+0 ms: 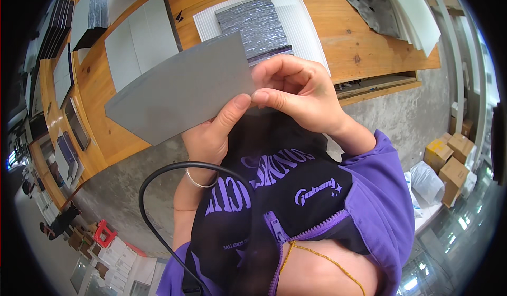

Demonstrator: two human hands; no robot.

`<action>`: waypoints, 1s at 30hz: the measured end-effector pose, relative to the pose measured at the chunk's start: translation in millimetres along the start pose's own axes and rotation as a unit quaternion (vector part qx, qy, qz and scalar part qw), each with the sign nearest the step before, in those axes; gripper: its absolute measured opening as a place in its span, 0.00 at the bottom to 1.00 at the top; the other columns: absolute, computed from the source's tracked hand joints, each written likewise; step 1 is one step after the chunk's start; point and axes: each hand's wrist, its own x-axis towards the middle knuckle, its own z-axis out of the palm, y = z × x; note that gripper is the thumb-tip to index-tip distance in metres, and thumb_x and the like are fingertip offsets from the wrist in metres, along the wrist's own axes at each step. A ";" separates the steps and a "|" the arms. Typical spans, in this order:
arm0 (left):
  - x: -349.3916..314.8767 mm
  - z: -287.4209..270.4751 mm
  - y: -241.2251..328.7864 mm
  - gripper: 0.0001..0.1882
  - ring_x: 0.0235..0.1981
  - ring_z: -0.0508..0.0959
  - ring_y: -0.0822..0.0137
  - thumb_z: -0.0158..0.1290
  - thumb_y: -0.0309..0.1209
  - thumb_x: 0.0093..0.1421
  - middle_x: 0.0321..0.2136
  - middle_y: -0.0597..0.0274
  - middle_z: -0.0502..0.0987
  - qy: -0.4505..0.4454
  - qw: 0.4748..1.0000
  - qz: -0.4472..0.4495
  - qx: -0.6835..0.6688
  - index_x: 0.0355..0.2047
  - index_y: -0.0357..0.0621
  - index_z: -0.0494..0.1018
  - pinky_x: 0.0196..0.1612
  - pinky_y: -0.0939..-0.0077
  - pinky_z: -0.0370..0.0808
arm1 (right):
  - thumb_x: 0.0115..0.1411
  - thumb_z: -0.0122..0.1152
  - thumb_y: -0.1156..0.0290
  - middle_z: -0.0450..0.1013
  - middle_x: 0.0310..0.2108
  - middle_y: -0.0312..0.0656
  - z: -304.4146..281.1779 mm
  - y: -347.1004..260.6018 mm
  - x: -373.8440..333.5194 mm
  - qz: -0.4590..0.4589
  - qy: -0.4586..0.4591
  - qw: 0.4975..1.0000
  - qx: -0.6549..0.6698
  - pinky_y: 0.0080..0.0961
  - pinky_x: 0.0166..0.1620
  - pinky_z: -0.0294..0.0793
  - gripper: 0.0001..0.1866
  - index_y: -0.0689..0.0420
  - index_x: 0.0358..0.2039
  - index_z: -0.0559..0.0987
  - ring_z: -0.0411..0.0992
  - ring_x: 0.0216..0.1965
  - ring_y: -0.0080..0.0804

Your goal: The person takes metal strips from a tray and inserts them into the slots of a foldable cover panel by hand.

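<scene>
A flat grey sheet (179, 87) with a slanted left end is held up, tilted, over the table's front edge. Its lower right part is gripped by my left hand (210, 135), the thumb lying on the face and the fingers hidden behind. At the sheet's right edge my right hand (303, 92) pinches the corner between thumb and curled fingers. The two thumb tips nearly meet there. Just beyond my right hand is a stack of silvery streaked pieces (252, 21), resting on a white ribbed board (309, 37).
On the wooden table (338, 53), a large grey panel stack (141, 42) lies behind the held sheet. Another stack (90, 13) stands farther left. White sheets (414, 16) overhang the far right corner. A black cable (145, 190) loops beside my left forearm. Cardboard boxes (453, 172) sit at right.
</scene>
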 end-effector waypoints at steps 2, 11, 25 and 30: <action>0.5 1.5 0.6 0.12 0.33 0.74 0.71 0.58 0.25 0.52 0.30 0.63 0.75 0.004 1.000 0.004 -0.010 0.37 0.36 0.71 0.39 0.79 0.70 | 0.53 0.60 0.79 0.73 0.33 0.38 -0.6 -1.3 -0.5 0.014 0.001 1.000 0.005 0.15 0.37 0.73 0.11 0.66 0.37 0.73 0.72 0.33 0.19; 1.5 -16.5 0.9 0.14 0.34 0.73 0.70 0.53 0.24 0.55 0.34 0.58 0.72 0.048 0.992 -0.029 -0.115 0.42 0.37 0.67 0.37 0.79 0.71 | 0.47 0.62 0.82 0.73 0.26 0.37 -33.3 -27.0 2.5 -0.194 -0.044 0.844 -0.498 0.17 0.32 0.72 0.11 0.59 0.33 0.76 0.71 0.26 0.21; 8.4 -14.1 -2.8 0.12 0.34 0.74 0.70 0.54 0.25 0.56 0.33 0.60 0.74 0.081 0.990 -0.025 -0.109 0.40 0.39 0.69 0.39 0.79 0.73 | 0.41 0.63 0.78 0.67 0.32 0.37 -34.5 -19.7 6.3 -0.247 0.011 0.705 -0.665 0.27 0.35 0.69 0.15 0.54 0.33 0.76 0.67 0.32 0.33; 9.3 -13.0 -4.6 0.11 0.36 0.75 0.69 0.53 0.24 0.56 0.33 0.60 0.74 0.076 0.989 -0.035 -0.118 0.40 0.39 0.69 0.40 0.78 0.73 | 0.42 0.62 0.76 0.67 0.35 0.36 -36.4 -3.2 11.2 -0.333 -0.041 0.653 -0.679 0.28 0.38 0.70 0.20 0.54 0.40 0.76 0.66 0.35 0.34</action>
